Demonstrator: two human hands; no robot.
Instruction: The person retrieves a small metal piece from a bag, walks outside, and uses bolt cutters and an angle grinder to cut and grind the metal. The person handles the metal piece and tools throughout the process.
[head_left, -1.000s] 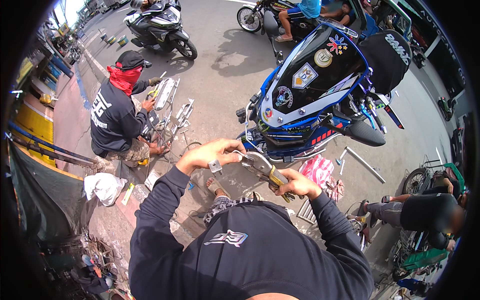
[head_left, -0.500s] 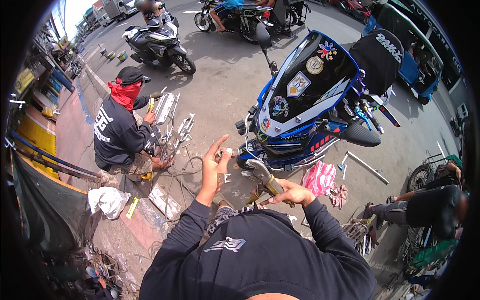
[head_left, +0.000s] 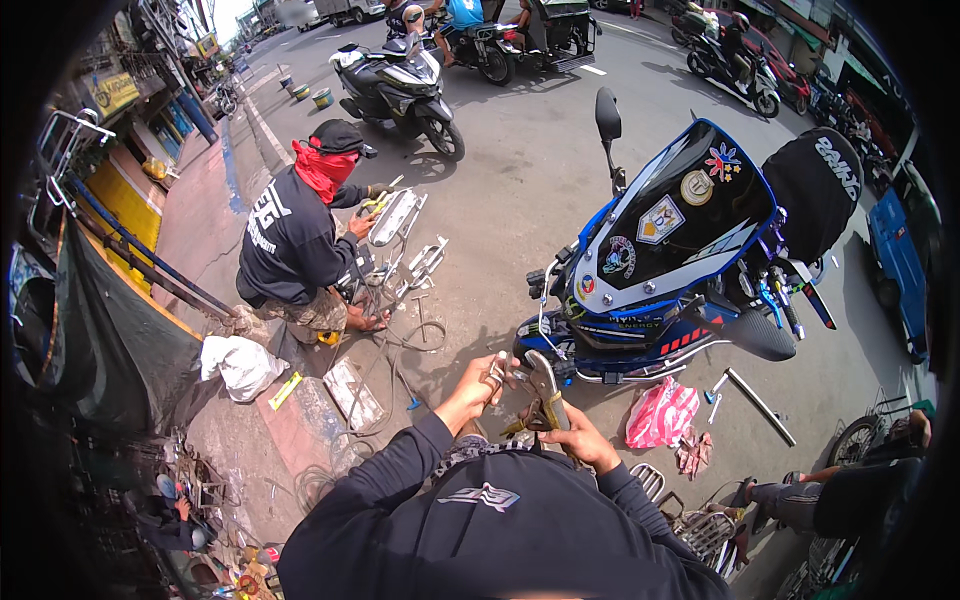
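My left hand [head_left: 476,390] is closed in a pinch on a small silvery metal piece [head_left: 498,364], whose exact shape is hard to make out. Just to its right, my right hand [head_left: 585,438] grips a pair of locking pliers [head_left: 547,388] with worn, yellowish handles. The grey jaws point up and away from me, close beside the left fingers; whether they touch the metal piece I cannot tell. Beyond the hands stands a blue and black motorcycle [head_left: 640,260], its front end toward me.
A co-worker [head_left: 300,230] in a black top and red face cloth crouches at left over metal bracket frames [head_left: 400,220]. Cables [head_left: 400,350] lie on the ground. Right of my hands are a pink-striped bag [head_left: 662,412] and a metal bar [head_left: 760,405]. Parked scooter [head_left: 405,90] ahead.
My view has swung, so the scene sits farther right. The left hand has gone from raised, fingers spread around the metal piece, to a lower pinch near the pliers' jaws.
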